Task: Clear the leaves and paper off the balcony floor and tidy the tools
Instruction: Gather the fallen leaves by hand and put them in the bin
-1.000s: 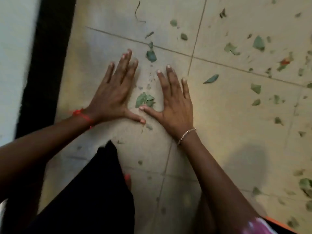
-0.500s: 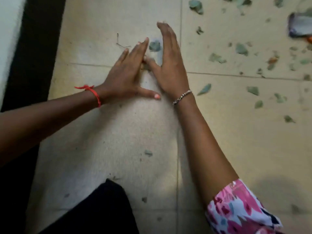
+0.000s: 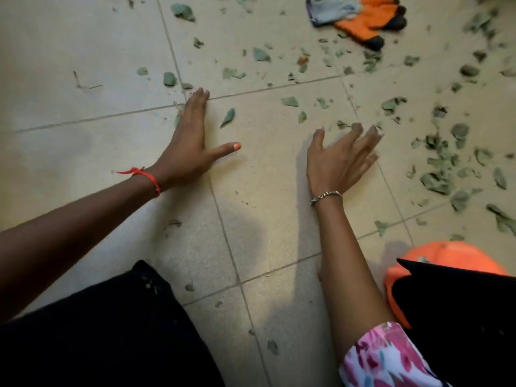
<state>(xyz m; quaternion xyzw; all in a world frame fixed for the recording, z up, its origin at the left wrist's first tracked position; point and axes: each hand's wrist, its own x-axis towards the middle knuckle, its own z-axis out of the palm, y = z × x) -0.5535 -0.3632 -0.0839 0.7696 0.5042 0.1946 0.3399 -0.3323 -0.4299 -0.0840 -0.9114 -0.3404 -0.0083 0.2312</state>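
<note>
Left hand point(image 3: 190, 152) and right hand point(image 3: 337, 163), touching before, now apart (fingers point(image 3: 360, 145) spread).

Dull green leaves point(image 3: 435, 177) are lying scattered across the pale tiled floor point(image 3: 265, 196), crowding thickest toward its right side, where torn, curled pieces are bunching close together. Smaller scraps are thinning out toward the far left, and a few crumbs are sitting on the near tiles. One pointed leaf point(image 3: 228, 117) is lying alone just below a grout line. Crumpled orange-and-grey gloves point(image 3: 363, 16) are lying at the far right.
</note>
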